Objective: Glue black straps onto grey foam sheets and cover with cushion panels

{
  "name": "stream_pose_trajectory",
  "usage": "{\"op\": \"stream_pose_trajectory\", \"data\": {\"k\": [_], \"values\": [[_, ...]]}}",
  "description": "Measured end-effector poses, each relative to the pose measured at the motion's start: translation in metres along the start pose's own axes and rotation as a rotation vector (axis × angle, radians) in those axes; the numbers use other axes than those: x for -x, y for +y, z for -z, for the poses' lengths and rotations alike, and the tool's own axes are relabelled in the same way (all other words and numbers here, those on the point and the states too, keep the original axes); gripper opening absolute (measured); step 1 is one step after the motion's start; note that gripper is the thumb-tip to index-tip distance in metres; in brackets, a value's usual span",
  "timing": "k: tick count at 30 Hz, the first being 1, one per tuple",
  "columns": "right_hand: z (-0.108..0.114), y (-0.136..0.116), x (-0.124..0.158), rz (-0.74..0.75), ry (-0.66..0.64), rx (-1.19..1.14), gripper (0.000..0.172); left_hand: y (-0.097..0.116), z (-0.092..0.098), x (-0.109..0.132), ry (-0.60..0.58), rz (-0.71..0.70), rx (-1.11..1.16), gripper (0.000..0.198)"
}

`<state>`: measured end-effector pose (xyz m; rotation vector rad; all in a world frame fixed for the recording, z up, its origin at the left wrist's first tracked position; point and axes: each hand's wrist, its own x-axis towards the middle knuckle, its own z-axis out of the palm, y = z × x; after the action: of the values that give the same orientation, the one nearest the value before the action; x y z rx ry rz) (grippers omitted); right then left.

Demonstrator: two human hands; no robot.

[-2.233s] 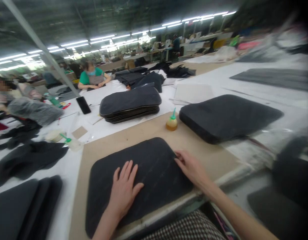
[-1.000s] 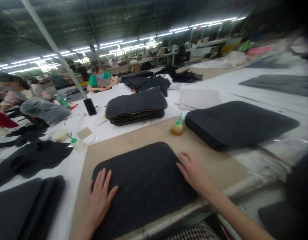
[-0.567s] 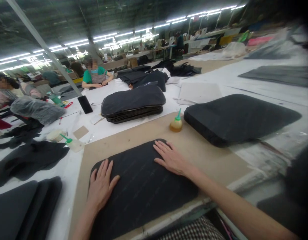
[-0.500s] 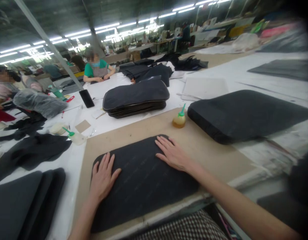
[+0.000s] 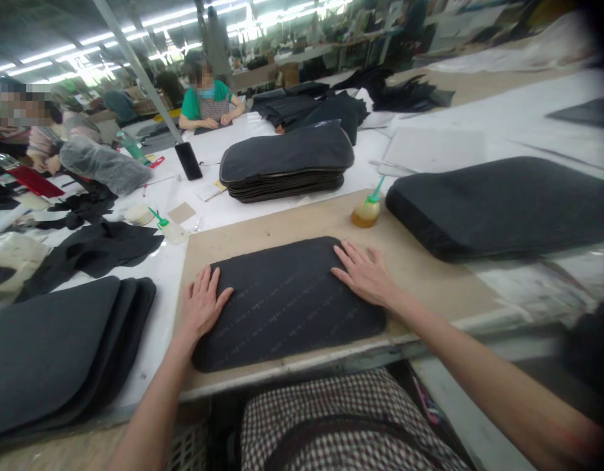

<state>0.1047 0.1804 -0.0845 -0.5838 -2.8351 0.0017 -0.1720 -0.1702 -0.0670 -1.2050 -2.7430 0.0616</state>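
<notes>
A black fabric panel [image 5: 287, 307] with rounded corners and faint diagonal print lies flat before me on a tan board [image 5: 263, 237]. At its left edge rests my left hand [image 5: 202, 302], fingers apart and lying flat. My right hand [image 5: 365, 271] is spread over the panel's right edge, its fingertips near the far right corner. Neither hand grips anything. Just beyond the board's middle, a squeeze bottle [image 5: 365, 212] with amber liquid and a green nozzle stands close to a thick black stack of panels [image 5: 498, 206].
Left of me lies another pile of black panels [image 5: 51, 347]. Further back are a zipper-edged black stack [image 5: 287, 160], a second green-tipped bottle [image 5: 172, 230] and a phone [image 5: 188, 161] against a pole. A co-worker in green [image 5: 208, 104] sits across the table.
My view has tilted down, so the table sits higher in it. Both hands now lie further out toward the panel's left and right edges, still flat.
</notes>
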Motion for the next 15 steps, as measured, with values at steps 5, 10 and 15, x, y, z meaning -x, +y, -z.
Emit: {"op": "stream_pose_trajectory", "data": {"k": [5, 10, 15], "values": [[0.010, 0.014, 0.033, -0.082, 0.097, 0.022, 0.065, -0.020, 0.009, 0.029, 0.038, 0.124, -0.011, 0.070], [0.032, -0.031, 0.062, -0.078, 0.225, 0.037, 0.064, 0.030, 0.019, 0.068, 0.218, -0.050, 0.011, 0.069], [0.027, -0.087, 0.078, 0.136, 0.200, 0.038, 0.066, 0.085, 0.009, 0.089, 0.228, -0.237, 0.008, 0.067]]}}
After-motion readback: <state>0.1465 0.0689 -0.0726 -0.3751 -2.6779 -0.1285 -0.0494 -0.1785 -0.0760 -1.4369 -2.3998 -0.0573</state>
